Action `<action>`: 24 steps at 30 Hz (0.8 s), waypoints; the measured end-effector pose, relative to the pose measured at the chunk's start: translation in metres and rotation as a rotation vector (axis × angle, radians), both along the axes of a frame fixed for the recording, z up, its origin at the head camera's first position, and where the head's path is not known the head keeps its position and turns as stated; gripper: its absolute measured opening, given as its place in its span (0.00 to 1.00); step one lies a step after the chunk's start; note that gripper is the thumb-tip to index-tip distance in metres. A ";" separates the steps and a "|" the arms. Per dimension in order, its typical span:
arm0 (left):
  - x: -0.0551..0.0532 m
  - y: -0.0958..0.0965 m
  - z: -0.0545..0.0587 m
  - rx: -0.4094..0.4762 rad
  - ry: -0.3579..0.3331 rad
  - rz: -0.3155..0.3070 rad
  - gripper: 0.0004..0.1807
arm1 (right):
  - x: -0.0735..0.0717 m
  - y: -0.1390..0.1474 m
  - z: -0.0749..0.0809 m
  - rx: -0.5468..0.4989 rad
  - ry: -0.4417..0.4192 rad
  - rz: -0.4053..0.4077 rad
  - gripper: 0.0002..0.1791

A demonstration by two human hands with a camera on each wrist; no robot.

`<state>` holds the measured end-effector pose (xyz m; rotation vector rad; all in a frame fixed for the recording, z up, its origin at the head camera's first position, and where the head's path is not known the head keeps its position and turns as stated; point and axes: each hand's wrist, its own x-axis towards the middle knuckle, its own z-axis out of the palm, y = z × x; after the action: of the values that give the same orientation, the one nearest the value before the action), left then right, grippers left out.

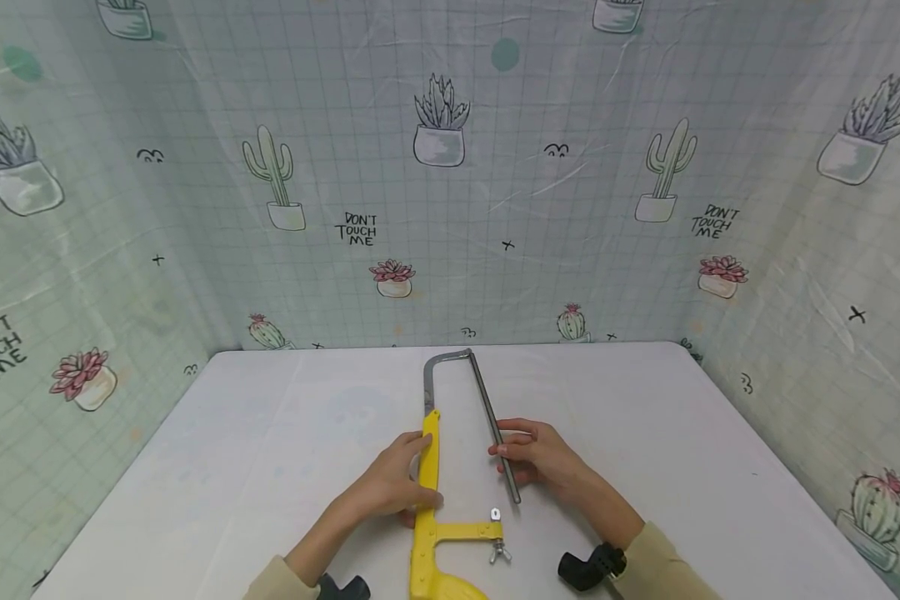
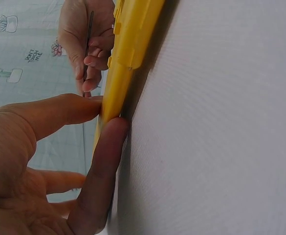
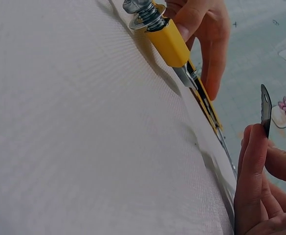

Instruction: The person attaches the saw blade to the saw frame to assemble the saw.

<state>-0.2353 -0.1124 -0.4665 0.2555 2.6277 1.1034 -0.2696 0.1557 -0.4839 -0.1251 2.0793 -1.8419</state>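
Note:
A hacksaw with a yellow frame [image 1: 431, 462] lies on the white table, its grey bow [image 1: 429, 379] pointing away from me. My left hand [image 1: 390, 479] grips the yellow frame along its middle, thumb on the near side. With fingers and thumb, my right hand [image 1: 547, 458] pinches the saw blade [image 1: 484, 392] near its close end. The blade's far end meets the bow tip; its near end angles out right, apart from the frame's yellow arm [image 1: 465, 531]. A holed tip of the blade [image 3: 266, 105] sticks out past the right fingers. On that arm sit a metal peg [image 1: 496, 515] and a wing nut [image 1: 500, 552].
Cloth walls [image 1: 510, 192] printed with cacti stand behind and on both sides of the white table [image 1: 300, 417]. A black wrist strap device [image 1: 591, 567] sits on my right wrist, another [image 1: 343, 588] on my left.

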 end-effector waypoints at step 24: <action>-0.002 0.001 0.000 -0.017 0.014 0.006 0.52 | 0.002 -0.002 0.004 0.003 -0.012 0.006 0.32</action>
<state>-0.2375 -0.1115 -0.4665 0.2532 2.6501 1.0846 -0.2678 0.1532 -0.4803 -0.1186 2.0714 -1.8311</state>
